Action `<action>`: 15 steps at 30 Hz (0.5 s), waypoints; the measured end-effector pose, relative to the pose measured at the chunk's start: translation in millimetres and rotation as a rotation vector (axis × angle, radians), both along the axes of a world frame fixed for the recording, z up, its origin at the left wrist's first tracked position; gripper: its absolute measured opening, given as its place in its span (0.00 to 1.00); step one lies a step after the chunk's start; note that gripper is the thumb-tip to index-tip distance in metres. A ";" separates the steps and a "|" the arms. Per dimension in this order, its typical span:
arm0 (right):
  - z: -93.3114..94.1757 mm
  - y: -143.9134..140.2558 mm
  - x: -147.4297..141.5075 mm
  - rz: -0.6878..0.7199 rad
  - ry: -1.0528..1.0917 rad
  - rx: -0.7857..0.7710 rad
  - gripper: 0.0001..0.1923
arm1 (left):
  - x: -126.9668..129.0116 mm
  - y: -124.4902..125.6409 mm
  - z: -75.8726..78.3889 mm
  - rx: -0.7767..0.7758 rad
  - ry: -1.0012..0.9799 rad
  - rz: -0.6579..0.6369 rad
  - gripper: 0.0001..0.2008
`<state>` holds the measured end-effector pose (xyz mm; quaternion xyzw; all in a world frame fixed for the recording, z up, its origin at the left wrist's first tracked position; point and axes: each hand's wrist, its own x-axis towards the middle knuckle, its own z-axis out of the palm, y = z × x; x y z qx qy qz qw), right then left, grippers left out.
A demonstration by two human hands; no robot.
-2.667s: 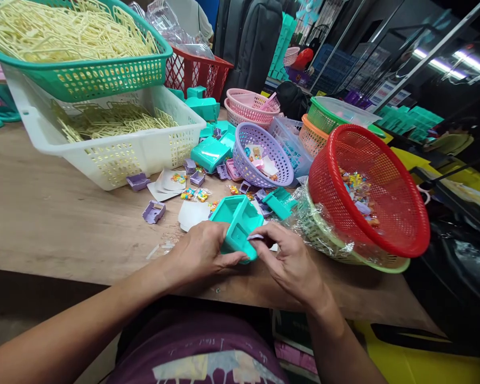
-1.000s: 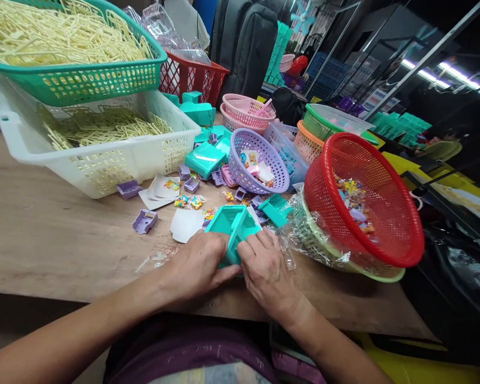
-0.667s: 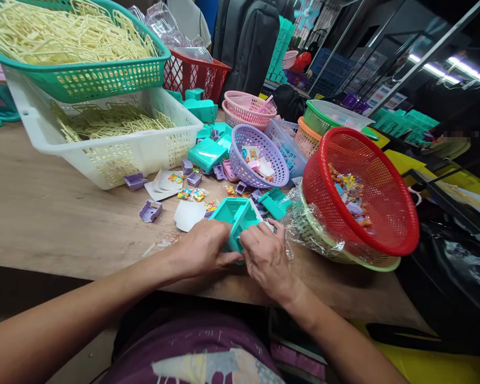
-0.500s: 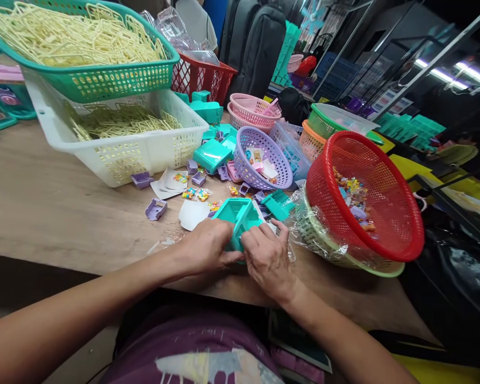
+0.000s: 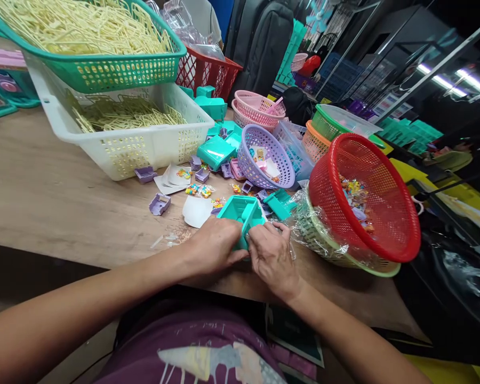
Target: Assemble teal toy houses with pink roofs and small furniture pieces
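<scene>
A turquoise plastic box-like part [image 5: 237,208] stands at the table's front edge, its hollow compartments facing up. My left hand [image 5: 218,240] is closed on its left side, thumb stretched along the near face. On the right side, my right hand [image 5: 272,255] grips the same part with bent fingers, which hide much of the near face. Just beyond lie a white paper piece [image 5: 197,211] and small bags of colourful figures [image 5: 199,190]. Another turquoise part [image 5: 280,204] rests to the right. Purple plastic pieces [image 5: 160,204] are scattered to the left.
A white basket [image 5: 144,152] with yellow wire-like handles stands at the left, under a green basket [image 5: 124,74]. At the right, a red basket [image 5: 372,197] leans on a pale green one [image 5: 340,256] with clear film. A purple basket [image 5: 264,160] sits mid-table.
The view has shifted slightly, so most things sit a little further right. Both hands keep hold of the turquoise part, with little change in their grip.
</scene>
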<state>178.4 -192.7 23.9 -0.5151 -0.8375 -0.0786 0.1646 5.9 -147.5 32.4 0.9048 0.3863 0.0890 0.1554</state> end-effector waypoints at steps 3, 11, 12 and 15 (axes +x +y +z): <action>-1.2 1.4 2.5 0.017 0.023 -0.008 0.11 | 0.8 2.2 3.6 -0.022 0.039 -0.010 0.15; 20.8 6.6 12.4 0.090 0.119 -0.132 0.09 | -5.6 8.3 4.1 -0.144 -0.086 0.023 0.15; 22.7 6.6 12.1 0.090 0.126 -0.141 0.09 | -6.3 7.8 3.4 -0.149 -0.100 0.024 0.15; 21.9 6.4 8.2 0.074 0.054 -0.125 0.08 | -7.8 6.5 0.9 -0.139 -0.123 0.035 0.14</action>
